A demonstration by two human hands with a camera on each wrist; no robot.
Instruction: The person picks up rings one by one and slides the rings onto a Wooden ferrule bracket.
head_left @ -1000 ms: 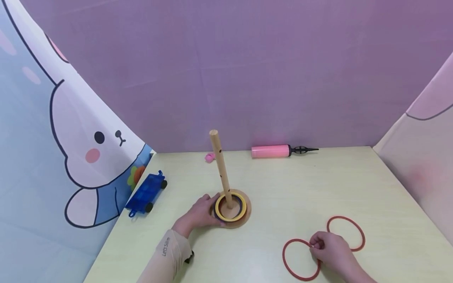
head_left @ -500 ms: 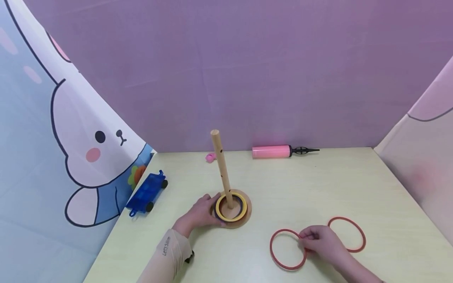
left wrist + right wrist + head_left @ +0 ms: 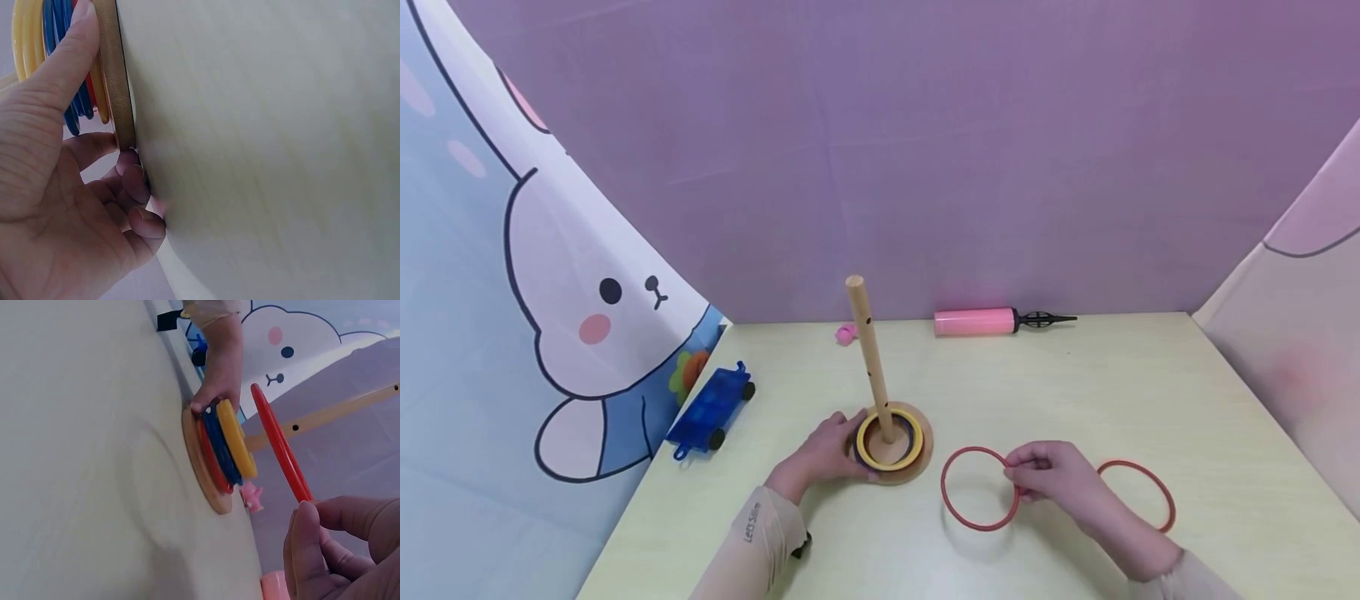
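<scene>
A wooden peg [image 3: 868,358] stands on a round wooden base [image 3: 920,463], with a yellow ring [image 3: 889,454] on top of blue and red rings [image 3: 211,461]. My left hand [image 3: 838,446] grips the base's left rim, thumb [image 3: 65,69] against its edge [image 3: 120,87]. To the right of the base my right hand [image 3: 1033,477] pinches a thin red ring [image 3: 977,489] and holds it just above the table. In the right wrist view this ring [image 3: 281,447] is tilted, level with the stack. A second red ring [image 3: 1150,492] lies flat behind the right wrist.
A pink pump [image 3: 977,321] and a small pink piece [image 3: 846,333] lie along the back wall. A blue toy car [image 3: 711,407] sits at the table's left edge. Cloth walls close in the pale table [image 3: 1075,392] on three sides.
My right hand lifted one red ring off the table and carried it left and forward toward the base. The left hand stayed on the base; the second red ring did not move.
</scene>
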